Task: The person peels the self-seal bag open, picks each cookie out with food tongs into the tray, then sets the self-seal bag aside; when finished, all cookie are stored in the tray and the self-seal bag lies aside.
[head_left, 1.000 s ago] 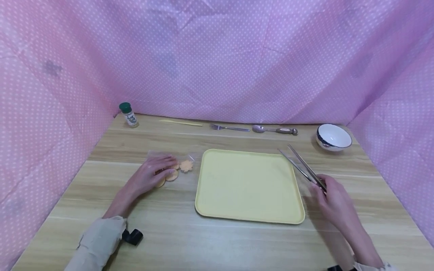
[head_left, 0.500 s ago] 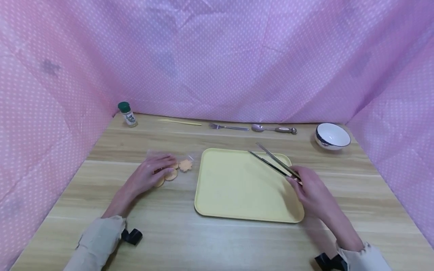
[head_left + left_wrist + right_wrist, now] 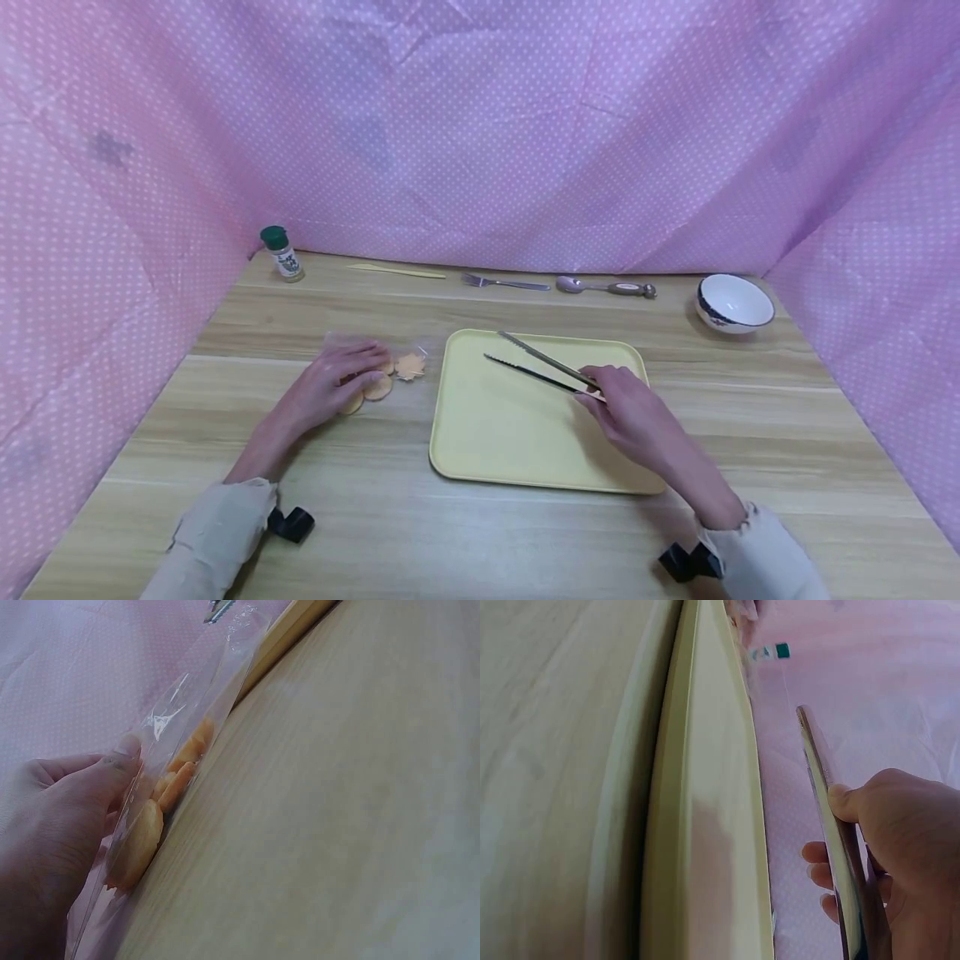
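Observation:
In the head view my left hand [image 3: 330, 385] lies over a clear plastic bag [image 3: 166, 724] of cookies on the left of the table. The left wrist view has the thumb and fingers pinching the bag's side. Inside are round cookies [image 3: 378, 387] and a flower-shaped cookie [image 3: 410, 366]; the hand covers some of them. Metal tongs [image 3: 546, 359] with toothed tips are gripped by my right hand [image 3: 628, 410], their two arms slightly spread and nothing between them. They hang above a pale yellow tray [image 3: 487, 446], tips pointing left towards the bag.
Along the back edge lie a yellow knife [image 3: 397, 271], a fork [image 3: 506, 283] and a spoon [image 3: 607, 287]. A green-capped shaker [image 3: 283, 256] stands back left, a white bowl [image 3: 735, 302] back right. Pink dotted cloth [image 3: 480, 133] hangs behind the table [image 3: 360, 508].
My right hand has carried the tongs leftwards from the tray's right side to above its middle. The left hand and the bag of cookies have stayed in place.

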`<state>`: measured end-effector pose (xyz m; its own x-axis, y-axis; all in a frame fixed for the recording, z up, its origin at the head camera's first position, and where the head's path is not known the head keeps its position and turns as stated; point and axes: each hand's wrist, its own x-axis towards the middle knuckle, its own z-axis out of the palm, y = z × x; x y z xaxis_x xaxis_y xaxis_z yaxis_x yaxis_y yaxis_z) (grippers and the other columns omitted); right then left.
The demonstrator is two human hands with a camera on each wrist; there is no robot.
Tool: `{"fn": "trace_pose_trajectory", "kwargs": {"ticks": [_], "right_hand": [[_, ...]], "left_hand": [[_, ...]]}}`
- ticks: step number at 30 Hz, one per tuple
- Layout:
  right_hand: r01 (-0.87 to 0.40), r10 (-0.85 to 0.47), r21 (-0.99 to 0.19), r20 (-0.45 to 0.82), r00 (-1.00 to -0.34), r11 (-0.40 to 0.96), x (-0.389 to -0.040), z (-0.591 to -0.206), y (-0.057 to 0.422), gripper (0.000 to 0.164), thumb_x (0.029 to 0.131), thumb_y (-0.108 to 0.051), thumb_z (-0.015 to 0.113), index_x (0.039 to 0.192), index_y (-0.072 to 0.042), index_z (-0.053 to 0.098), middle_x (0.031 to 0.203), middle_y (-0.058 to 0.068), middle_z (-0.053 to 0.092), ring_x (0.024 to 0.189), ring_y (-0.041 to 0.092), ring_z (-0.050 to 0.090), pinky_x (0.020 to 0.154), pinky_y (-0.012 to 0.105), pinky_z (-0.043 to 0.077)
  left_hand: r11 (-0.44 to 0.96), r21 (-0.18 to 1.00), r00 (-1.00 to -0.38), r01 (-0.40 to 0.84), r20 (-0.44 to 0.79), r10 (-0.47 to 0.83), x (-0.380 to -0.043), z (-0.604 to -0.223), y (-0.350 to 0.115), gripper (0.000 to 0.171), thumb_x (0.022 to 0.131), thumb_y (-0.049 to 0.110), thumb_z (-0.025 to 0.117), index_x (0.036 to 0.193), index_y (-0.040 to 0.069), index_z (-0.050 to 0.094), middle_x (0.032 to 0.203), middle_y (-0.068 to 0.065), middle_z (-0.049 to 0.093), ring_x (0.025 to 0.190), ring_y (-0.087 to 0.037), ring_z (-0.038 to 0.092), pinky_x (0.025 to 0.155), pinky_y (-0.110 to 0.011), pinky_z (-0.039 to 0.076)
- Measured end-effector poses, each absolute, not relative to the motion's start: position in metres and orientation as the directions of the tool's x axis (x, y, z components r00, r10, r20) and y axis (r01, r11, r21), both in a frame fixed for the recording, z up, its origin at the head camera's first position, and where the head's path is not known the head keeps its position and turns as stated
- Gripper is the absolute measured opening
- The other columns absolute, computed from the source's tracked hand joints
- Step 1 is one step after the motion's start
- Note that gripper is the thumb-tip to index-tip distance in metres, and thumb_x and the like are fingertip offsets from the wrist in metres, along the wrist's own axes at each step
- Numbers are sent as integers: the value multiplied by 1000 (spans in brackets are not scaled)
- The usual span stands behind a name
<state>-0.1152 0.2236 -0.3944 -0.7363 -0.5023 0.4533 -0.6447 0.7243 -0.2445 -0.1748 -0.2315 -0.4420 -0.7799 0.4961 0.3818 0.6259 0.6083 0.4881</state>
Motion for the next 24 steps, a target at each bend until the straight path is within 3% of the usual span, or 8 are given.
{"fn": "trace_pose_trajectory", "kwargs": {"ticks": [8, 24], "right_hand": [[-664, -560, -251, 379, -737, 704, -122, -392, 199, 31, 97, -6, 72, 124, 5, 61, 106, 15, 70, 93, 29, 65, 79, 45, 56], [-731, -648, -177, 359, -671, 659, -133, -396, 169, 26, 99, -10, 71, 119, 3, 62, 99, 11, 66, 90, 28, 63, 76, 42, 55]], "left_hand": [[618, 487, -786, 618, 373, 492, -174, -441, -231, 30, 98, 10, 71, 128, 5, 73, 138, -16, 65, 133, -41, 54, 111, -65, 36], [599, 483, -769, 639, 396, 502, -173, -441, -231, 33, 96, 8, 73, 128, 2, 71, 137, -19, 64, 131, -44, 55, 111, -65, 37]]}}
